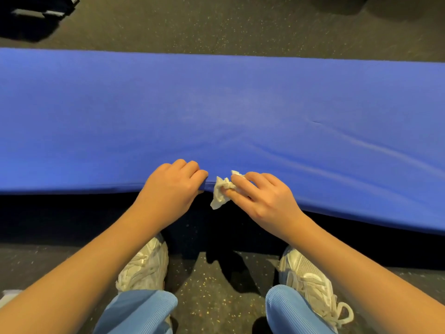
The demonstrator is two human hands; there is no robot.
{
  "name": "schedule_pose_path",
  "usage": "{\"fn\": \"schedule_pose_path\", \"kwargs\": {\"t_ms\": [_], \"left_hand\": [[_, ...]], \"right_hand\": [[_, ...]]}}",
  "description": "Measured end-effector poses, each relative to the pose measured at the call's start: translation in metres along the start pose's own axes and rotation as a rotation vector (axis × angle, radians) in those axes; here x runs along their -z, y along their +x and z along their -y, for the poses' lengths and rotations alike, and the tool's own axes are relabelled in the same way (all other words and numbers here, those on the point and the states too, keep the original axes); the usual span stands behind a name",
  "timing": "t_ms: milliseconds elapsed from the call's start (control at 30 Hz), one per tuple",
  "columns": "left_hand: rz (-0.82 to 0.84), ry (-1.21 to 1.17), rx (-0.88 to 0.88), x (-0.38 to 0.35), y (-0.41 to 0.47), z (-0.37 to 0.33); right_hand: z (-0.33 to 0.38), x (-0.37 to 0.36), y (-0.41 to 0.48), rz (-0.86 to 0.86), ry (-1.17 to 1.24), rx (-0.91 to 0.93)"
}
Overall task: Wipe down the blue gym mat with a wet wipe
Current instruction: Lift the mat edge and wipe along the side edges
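I see a blue gym mat (pixel 216 104) running as a wide band from the left edge of the frame to the right, filling the middle of the picture. Its cover is creased at centre right, the folds fanning out from the near edge. A dark speckled floor (pixel 216 25) lies above the mat and again along the bottom of the frame. A dark object (pixel 36 13) sits on the floor in the upper left corner, too shadowed for me to identify.

Two bare forearms reach in from the lower corners toward the centre. Below them, at the bottom of the frame, are two knees in light blue ribbed trousers (pixel 142 309), with a white laced left shoe (pixel 144 266) and a white laced right shoe (pixel 305 278) planted on the floor.

The left hand (pixel 172 186) is at the near edge of the mat, just left of centre. Its fingers are curled tight over the edge and grip it; the thumb is hidden.

The right hand (pixel 265 198) is just beside it, right of centre, fingers bent loosely, with thumb and fingertips pinching a wet wipe (pixel 220 191). The wipe is white and crumpled. It sits between the two hands at the mat's near edge, its upper part against the blue cover, its lower corner hanging over the edge.
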State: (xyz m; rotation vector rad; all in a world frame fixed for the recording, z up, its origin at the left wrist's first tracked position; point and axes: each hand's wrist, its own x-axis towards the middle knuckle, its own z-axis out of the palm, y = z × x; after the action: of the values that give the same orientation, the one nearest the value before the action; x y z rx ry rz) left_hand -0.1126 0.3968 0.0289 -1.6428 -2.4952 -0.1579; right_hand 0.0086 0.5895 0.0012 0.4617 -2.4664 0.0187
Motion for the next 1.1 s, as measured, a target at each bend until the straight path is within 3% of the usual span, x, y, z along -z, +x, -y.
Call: {"fn": "schedule_pose_path", "kwargs": {"t_ms": [533,867,1100], "left_hand": [[-0.029,-0.024,0.014,-0.004,0.004,-0.007],[0.024,-0.058,-0.170,-0.017,0.036,-0.053],[0.081,0.076,-0.199,-0.014,0.050,-0.054]], "right_hand": [[-0.031,0.027,-0.080,0.042,-0.006,-0.106],[-0.043,0.035,-0.060,0.022,-0.010,-0.028],[-0.045,0.034,-0.071,-0.046,0.030,-0.125]]}}
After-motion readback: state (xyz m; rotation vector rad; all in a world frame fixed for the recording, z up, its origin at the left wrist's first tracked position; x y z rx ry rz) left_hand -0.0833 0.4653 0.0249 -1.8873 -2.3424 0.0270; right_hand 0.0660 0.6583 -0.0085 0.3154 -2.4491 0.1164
